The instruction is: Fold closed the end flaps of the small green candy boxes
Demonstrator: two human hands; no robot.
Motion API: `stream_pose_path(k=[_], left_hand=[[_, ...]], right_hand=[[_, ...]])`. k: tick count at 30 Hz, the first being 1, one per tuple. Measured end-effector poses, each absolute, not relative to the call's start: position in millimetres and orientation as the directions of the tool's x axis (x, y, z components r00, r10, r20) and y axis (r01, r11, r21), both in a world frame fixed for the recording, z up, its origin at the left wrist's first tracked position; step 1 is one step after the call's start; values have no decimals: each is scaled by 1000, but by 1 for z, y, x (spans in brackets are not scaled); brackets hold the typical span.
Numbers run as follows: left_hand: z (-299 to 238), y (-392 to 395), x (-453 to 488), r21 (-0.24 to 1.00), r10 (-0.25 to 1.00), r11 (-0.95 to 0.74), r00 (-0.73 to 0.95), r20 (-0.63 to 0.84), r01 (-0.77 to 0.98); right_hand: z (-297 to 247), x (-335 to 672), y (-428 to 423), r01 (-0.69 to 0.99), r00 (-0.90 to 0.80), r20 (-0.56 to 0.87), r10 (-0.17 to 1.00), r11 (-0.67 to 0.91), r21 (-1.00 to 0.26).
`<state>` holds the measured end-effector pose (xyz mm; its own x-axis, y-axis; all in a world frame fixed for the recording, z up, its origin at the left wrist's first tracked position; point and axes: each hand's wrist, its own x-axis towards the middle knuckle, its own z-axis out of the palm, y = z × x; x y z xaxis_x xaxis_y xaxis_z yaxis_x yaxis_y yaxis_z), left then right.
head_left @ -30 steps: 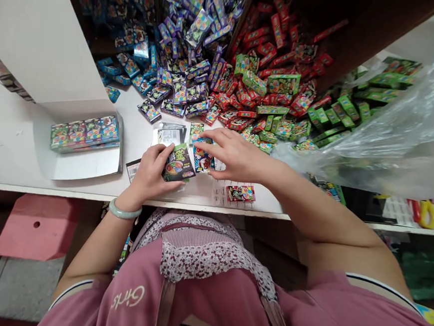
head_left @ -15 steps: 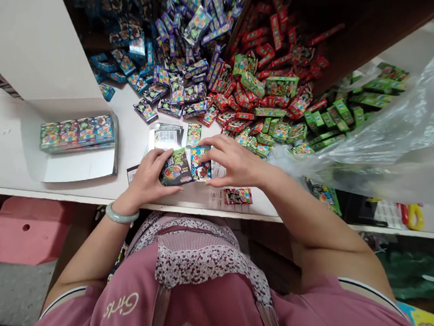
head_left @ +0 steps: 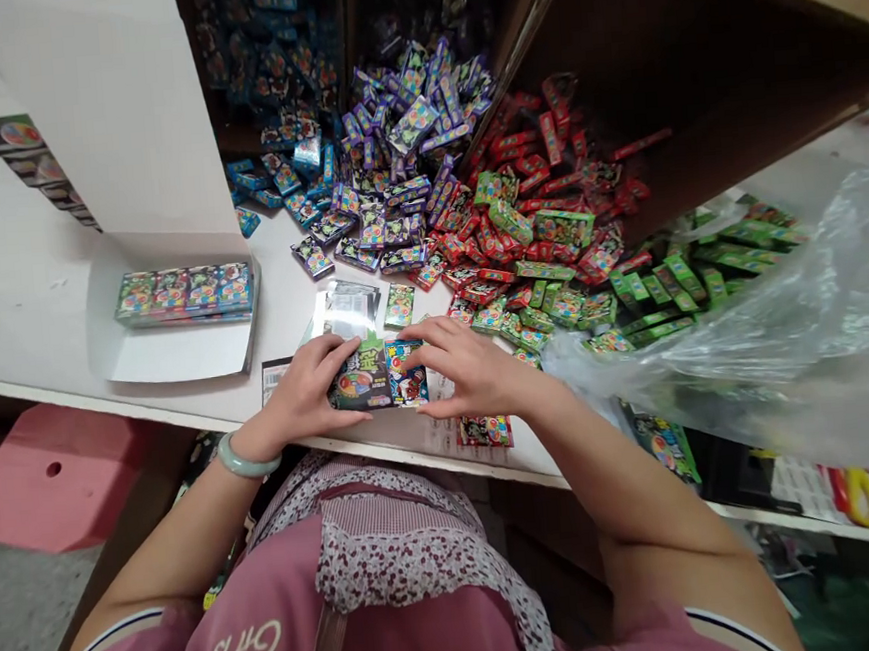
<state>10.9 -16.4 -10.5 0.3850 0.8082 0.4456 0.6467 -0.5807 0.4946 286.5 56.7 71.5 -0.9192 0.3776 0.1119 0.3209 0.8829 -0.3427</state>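
Together, both hands [head_left: 386,379] pinch two packets [head_left: 378,375].

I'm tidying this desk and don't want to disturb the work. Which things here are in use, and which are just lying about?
In use:
left hand on the dark packet
right hand on the blue packet

Lying about:
white box with a row of packets
purple pile
red pile
plastic bag
scissors
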Motion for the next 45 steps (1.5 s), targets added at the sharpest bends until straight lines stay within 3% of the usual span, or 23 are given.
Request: stream_pose_path(k=[3,6,10,14,16,19,24,32,38,45], left_hand=[[-13,-16,13,502,805,-586,386,451,636],[-15,-16,16,506,817,-564,353,456,653],[-11,-14,23,512,841,-476,201,502,715],[1,-3,37,561,823,-416,34,567,716],[6,2,42,655,844,-406,-14,536,637],[7,4,43,822,890,-397,-45,453,409],[-6,-9,34,885,893,-408,-105,438,224],[-9,-8,20,849,851,-525,17,525,63],[4,0,6,850,856,-514,142,498,115],[17,7,-3,818,849,-518,264,457,250]], right_hand=[[71,282,61,299,-932,69,356,862,-410],[67,279,59,322,-910,73,407,808,-494],[60,269,47,380,-802,169,572,708,-595],[61,249,40,417,-591,298,750,600,-683],[66,240,45,419,-517,347,782,585,-695],[75,235,54,399,-548,394,738,645,-652],[70,230,55,376,-629,364,687,678,-632],[65,224,49,343,-666,352,657,690,-638],[59,222,51,303,-643,375,668,672,-676],[54,221,47,376,-596,388,703,671,-639]])
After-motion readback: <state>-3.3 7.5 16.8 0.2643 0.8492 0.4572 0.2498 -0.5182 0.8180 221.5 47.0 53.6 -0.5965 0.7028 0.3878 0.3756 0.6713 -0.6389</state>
